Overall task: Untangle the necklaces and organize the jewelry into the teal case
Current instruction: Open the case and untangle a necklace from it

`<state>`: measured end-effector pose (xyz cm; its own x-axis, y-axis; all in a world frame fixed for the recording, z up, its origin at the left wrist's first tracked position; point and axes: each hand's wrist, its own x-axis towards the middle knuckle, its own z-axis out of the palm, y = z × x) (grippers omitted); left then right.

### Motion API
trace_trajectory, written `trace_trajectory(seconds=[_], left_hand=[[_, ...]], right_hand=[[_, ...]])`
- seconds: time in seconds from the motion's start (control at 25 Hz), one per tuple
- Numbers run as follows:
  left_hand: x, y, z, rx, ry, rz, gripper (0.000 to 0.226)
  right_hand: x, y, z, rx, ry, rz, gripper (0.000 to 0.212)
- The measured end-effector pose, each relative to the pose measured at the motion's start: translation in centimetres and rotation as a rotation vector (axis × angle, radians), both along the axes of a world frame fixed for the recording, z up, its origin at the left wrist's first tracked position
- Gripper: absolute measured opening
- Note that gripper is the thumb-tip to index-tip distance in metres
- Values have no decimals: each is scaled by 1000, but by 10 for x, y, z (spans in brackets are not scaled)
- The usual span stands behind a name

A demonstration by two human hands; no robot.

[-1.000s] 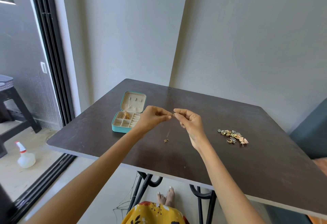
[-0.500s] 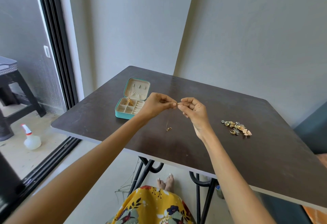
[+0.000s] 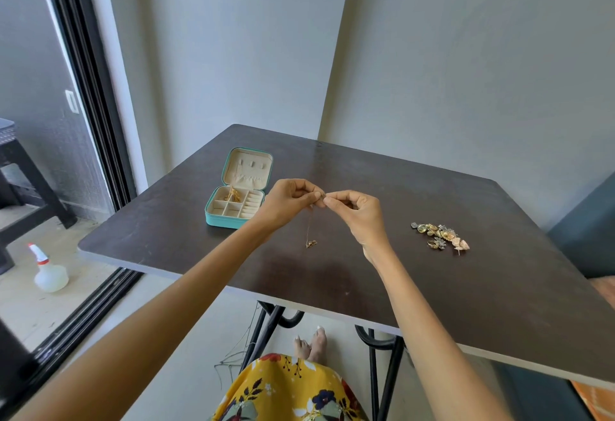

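A thin gold necklace hangs over the dark table, its small pendant near the surface. My left hand and my right hand meet fingertip to fingertip and both pinch the chain's top ends. The teal case lies open to the left of my hands, its lid tilted back. A gold piece lies in one of its rear compartments. A heap of gold and silver jewelry rests on the table to the right of my hands.
Two walls meet in a corner behind the table. A black sliding door frame runs along the left. On the floor at the left stands a white spray bottle. Black table legs and bare feet show below the table's near edge.
The view has tilted down, so the table sits lower in frame. My fingertips have closed the small gap between them, and the necklace hangs still.
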<state>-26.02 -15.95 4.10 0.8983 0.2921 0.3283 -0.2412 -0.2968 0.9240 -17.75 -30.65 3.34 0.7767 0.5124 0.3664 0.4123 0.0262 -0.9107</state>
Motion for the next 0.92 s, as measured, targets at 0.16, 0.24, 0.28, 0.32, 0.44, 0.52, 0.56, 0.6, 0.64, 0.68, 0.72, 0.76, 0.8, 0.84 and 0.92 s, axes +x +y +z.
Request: trace_trajectory(seconds=[0.16,0.24,0.28,0.32,0.44,0.52,0.56,0.6,0.64,0.68,0.72,0.76,0.8,0.84,0.92], left_hand=[[0,-2,1,-1,9,33,13],[0,-2,1,21,14,61,11],[-1,-1,2,33,10,64,10],[-1,-1,3,36,1,56,10],[-4,0,5,19,-42,24,9],[-5,-1,6,6,-45,28,6],[-5,-2,6,-5,-41,30,4],[-5,-3,6,-16,-39,34,3],[-5,-4,6,-22,-36,45,2],[-6,-5,7,-18,-33,65,2],[-7,-5,7,-2,-31,90,2],[-8,-6,8,26,-29,117,2],[-9,-6,8,70,-22,147,5],[-10,-7,9,125,-9,177,8],[-10,-9,11,227,19,228,10]], right_hand=[[-5,1,-1,12,3,-5,8],[-7,3,0,40,35,9,9],[-8,3,0,51,54,14,9],[-8,4,0,58,70,15,8],[-9,4,0,82,79,22,5],[-10,5,0,99,66,18,8],[-10,5,1,105,60,15,10],[-10,6,1,110,58,16,11],[-10,6,1,116,61,15,13],[-10,6,1,124,67,8,15],[-9,6,1,132,74,-1,16],[-8,6,1,139,79,-13,16],[-7,5,1,142,80,-21,16],[-7,5,1,142,75,-25,16],[-7,4,1,133,56,-28,16]])
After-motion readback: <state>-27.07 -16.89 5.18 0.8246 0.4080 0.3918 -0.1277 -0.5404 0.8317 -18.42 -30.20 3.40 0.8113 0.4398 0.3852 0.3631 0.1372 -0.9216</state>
